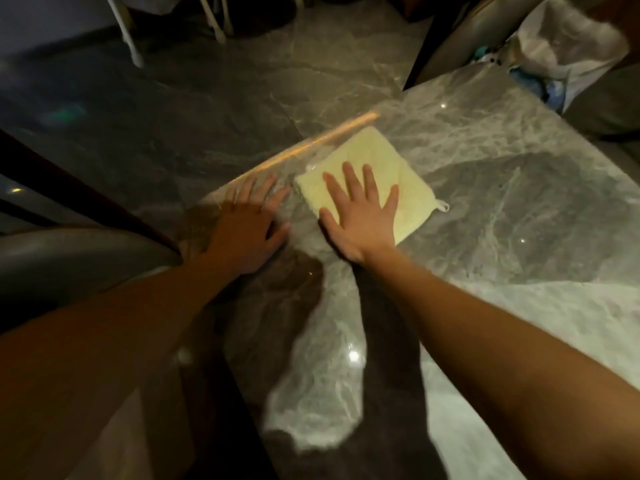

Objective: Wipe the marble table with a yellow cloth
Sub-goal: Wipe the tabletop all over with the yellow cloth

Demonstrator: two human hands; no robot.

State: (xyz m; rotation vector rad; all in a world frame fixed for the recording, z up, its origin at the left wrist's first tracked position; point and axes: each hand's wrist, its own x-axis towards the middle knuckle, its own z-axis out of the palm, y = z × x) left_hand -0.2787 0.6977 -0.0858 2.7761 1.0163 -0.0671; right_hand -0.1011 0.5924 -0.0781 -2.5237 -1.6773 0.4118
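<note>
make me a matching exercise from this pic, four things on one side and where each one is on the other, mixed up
1 left hand
2 right hand
3 yellow cloth
4 white bag

a pressed flat on the cloth, fingers spread
b top right of the view, off the table
c lying flat on the marble table near its edge
d resting on bare marble beside the cloth

Pairs: 1-d, 2-a, 3-c, 4-b
</note>
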